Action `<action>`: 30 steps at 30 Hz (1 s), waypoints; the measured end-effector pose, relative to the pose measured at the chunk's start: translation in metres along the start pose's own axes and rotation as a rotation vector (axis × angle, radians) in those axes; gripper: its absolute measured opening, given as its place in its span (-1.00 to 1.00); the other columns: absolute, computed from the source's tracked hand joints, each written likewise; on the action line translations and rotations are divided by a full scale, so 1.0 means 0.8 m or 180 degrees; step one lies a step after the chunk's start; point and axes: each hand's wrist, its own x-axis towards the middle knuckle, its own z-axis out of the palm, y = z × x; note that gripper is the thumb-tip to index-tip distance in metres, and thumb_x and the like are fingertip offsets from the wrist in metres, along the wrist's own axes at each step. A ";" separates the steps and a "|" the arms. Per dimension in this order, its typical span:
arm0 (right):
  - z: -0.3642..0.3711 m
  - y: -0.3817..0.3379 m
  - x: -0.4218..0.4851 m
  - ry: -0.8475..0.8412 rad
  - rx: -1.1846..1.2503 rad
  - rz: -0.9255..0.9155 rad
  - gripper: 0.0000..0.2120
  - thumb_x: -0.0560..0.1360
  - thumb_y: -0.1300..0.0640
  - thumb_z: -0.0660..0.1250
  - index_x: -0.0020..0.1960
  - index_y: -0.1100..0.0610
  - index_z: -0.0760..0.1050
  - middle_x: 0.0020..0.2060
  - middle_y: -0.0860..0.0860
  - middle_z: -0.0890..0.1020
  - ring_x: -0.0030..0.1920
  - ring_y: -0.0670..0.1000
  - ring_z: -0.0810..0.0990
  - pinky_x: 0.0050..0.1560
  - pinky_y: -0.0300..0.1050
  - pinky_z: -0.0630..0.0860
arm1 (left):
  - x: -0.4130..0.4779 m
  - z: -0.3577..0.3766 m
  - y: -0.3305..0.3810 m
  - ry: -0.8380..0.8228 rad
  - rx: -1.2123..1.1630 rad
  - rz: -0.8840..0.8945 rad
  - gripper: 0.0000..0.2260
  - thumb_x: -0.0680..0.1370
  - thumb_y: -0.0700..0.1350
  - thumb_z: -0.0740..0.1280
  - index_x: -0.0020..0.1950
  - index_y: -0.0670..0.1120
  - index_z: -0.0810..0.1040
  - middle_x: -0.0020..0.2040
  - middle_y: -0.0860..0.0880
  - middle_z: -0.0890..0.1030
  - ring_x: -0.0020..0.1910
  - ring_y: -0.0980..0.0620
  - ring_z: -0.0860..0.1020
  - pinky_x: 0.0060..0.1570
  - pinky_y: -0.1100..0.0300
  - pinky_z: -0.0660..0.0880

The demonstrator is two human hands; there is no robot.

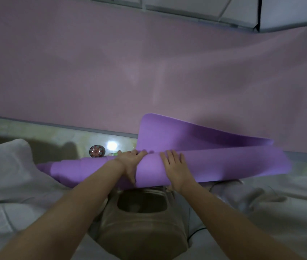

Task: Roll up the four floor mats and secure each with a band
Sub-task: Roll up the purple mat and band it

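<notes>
Head view, left hand (128,164) grips mat (224,164), right hand (175,169) flat atop

One view: head-mounted wide-angle, worn by the person, facing forward and tilted steeply down over their own torso and lap. Both forearms enter from the bottom corners and converge mid-frame. Left hand (129,163) and right hand (175,167) sit just below centre, close to the lens, both on the purple mat roll (220,162) that spans the frame left to right. Further out, the flat pink mat (111,62) fills the upper half, with floor tiles (186,4) only along the top edge. Heavy barrel distortion, straight edges bow near the borders. Dim light, far field soft
</notes>
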 end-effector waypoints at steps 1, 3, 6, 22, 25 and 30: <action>0.000 0.000 0.004 0.0025 0.0056 -0.0009 0.01 0.36 0.01 0.46 0.53 0.22 -0.13 0.45 0.22 0.11 0.46 0.25 0.10 0.43 0.18 0.05 | 0.000 0.001 0.001 -0.0001 -0.0002 -0.0014 0.07 0.29 0.07 0.55 0.55 0.04 -0.14 0.47 -0.11 0.22 0.41 -0.14 0.30 0.28 -0.20 0.28; 0.004 0.006 0.015 0.0079 0.0082 -0.0146 -0.06 0.20 0.01 0.52 0.45 0.23 0.16 0.28 0.24 0.36 0.28 0.28 0.36 0.28 0.15 0.30 | -0.001 0.007 0.004 0.0080 -0.0005 -0.0070 0.05 0.31 0.05 0.52 0.56 0.02 -0.16 0.48 -0.13 0.19 0.42 -0.15 0.27 0.31 -0.16 0.27; -0.002 0.017 0.035 -0.0142 0.0088 -0.0316 -0.12 0.05 -0.07 0.59 0.25 0.24 0.36 0.05 0.21 0.51 0.05 0.25 0.52 0.04 0.07 0.48 | -0.011 0.021 0.013 0.0399 0.0041 -0.0213 -0.01 0.36 0.03 0.47 0.55 -0.04 -0.15 0.46 -0.17 0.16 0.43 -0.17 0.19 0.35 -0.17 0.17; -0.076 0.056 0.073 -0.1413 0.0477 -0.0636 0.02 0.22 -0.15 0.57 0.50 0.06 0.10 0.33 0.12 0.43 0.25 0.17 0.45 0.23 -0.03 0.39 | -0.019 0.043 0.046 0.1075 0.0383 -0.0333 0.07 0.25 0.17 0.51 0.53 -0.06 -0.10 0.38 -0.25 0.30 0.29 -0.25 0.35 0.23 -0.25 0.30; -0.080 0.053 0.074 -0.1772 0.0793 -0.0488 0.03 0.25 -0.08 0.57 0.52 0.06 0.05 0.41 0.10 0.33 0.35 0.16 0.36 0.32 0.04 0.37 | -0.015 0.032 0.037 0.1010 0.0328 -0.0204 -0.05 0.38 0.10 0.42 0.54 -0.04 -0.14 0.43 -0.17 0.18 0.37 -0.17 0.22 0.25 -0.09 0.23; -0.061 0.043 0.043 -0.1151 0.0437 -0.0496 0.09 0.26 -0.09 0.56 0.53 0.18 -0.04 0.43 0.18 0.24 0.40 0.17 0.27 0.41 0.06 0.22 | -0.011 0.016 0.036 0.0817 0.0217 -0.0186 -0.08 0.36 0.06 0.44 0.53 -0.02 -0.07 0.42 -0.12 0.24 0.35 -0.14 0.29 0.26 -0.11 0.23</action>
